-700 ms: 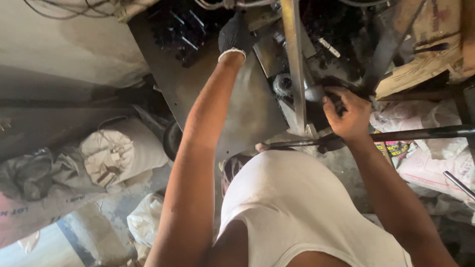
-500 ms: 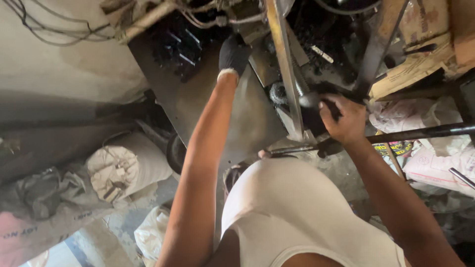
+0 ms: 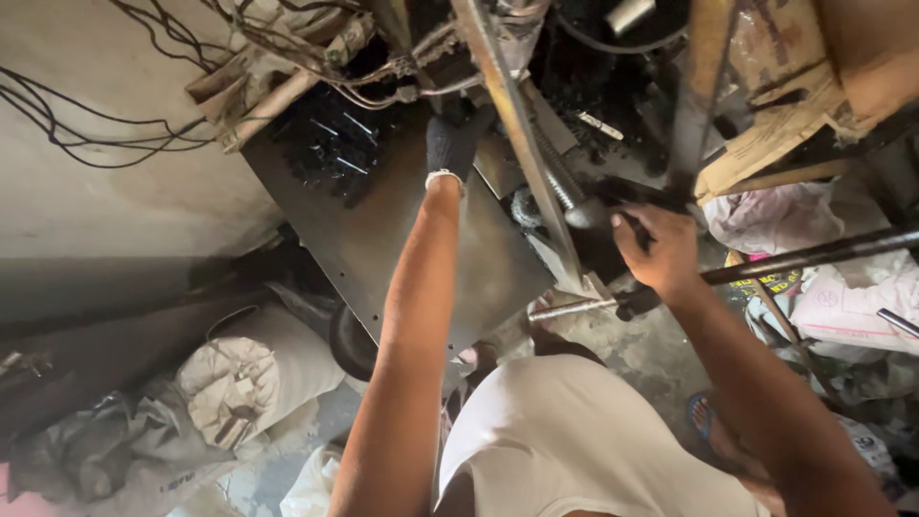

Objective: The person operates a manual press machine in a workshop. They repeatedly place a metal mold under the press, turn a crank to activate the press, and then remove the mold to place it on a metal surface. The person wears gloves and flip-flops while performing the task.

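Observation:
My left hand [image 3: 456, 142], in a dark glove with a white cuff, reaches far forward into the greasy machine [image 3: 574, 57] beside its slanted metal frame bar [image 3: 522, 144]. Its fingers are hidden among the dark parts. My bare right hand [image 3: 656, 247] is closed around a dark lever handle [image 3: 613, 203] that ends in a round knob, just right of the frame bar. A long dark rod [image 3: 814, 257] runs to the right from below this hand. A flat dark metal plate [image 3: 383, 230] lies under my left forearm.
Tangled wires [image 3: 96, 105] hang on the pale wall at left. Tied sacks [image 3: 244, 378] and rags lie on the floor at lower left. Cardboard and wood [image 3: 795, 105] sit at upper right, cloth bundles [image 3: 842, 297] at right. A sandalled foot [image 3: 708, 421] stands on the concrete.
The view has tilted down, so the machine sits higher in frame. My left hand stays reached into the machine and my right hand keeps its hold on the lever handle.

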